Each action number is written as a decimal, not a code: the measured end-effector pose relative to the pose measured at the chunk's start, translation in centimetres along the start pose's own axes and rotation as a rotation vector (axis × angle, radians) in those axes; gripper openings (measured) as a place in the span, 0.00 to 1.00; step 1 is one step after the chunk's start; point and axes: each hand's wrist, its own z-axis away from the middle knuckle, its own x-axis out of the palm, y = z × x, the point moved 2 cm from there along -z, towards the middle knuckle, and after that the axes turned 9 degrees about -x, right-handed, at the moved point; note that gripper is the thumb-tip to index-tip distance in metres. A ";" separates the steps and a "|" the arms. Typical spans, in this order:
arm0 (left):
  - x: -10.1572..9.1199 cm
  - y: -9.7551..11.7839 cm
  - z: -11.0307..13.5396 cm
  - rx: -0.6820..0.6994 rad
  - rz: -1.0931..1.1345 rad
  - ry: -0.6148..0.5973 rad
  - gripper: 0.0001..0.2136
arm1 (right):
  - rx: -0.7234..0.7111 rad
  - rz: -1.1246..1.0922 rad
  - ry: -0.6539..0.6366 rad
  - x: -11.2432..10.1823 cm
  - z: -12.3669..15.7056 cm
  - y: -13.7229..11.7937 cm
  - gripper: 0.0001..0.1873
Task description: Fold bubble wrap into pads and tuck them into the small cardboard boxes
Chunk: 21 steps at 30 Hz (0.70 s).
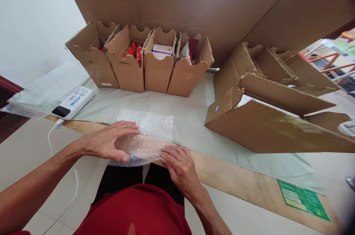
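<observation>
**At the counter's near edge, bubble wrap between two hands**

The bubble wrap (151,126) lies partly on the cloth-covered counter (235,181), its near part bulging over the edge. To do this handling well, steady the right side, smooth the sheet from left to right and press lightly, so bubbles stay whole and edges line up.

The left hand (107,140) is spread, thumb apart from its fingers, over the sheet's left side; the sheet shows between them. The right hand (179,163) has its fingers bent around the near right corner, seemingly grasping it. What the dark patch at the near fold is, I cannot tell.
</observation>
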 end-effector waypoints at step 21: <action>2.5 -0.8 -4.4 -0.278 -0.035 0.523 0.20 | 0.390 0.315 0.059 -1.3 -2.5 5.2 0.13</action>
